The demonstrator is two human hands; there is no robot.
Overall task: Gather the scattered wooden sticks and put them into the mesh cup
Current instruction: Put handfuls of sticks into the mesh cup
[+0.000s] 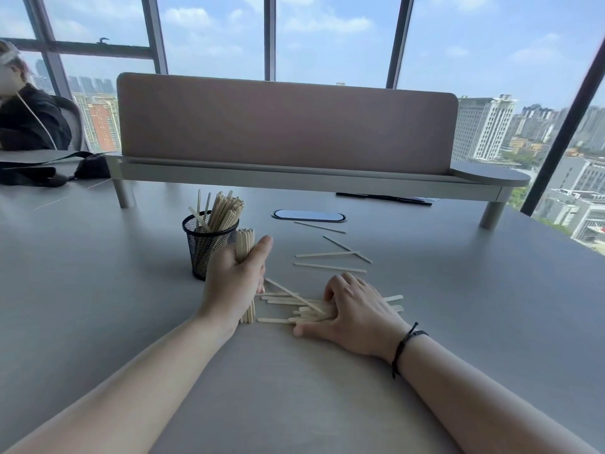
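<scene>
A black mesh cup (204, 253) stands on the grey table (98, 290), holding several wooden sticks that lean right. Just right of it, my left hand (234, 285) grips an upright bundle of sticks (245, 245), its lower ends resting on the table. My right hand (355, 309) lies palm down on a loose pile of sticks (288, 304), fingers spread over them. Several more thin sticks (330, 257) lie scattered farther back, between the pile and an oval cable port.
A raised desk shelf with a pinkish divider panel (288, 126) spans the back. An oval cable port (309, 215) is set in the table. A black pen (383, 198) lies under the shelf. A black bag (49, 172) and a seated person are at far left.
</scene>
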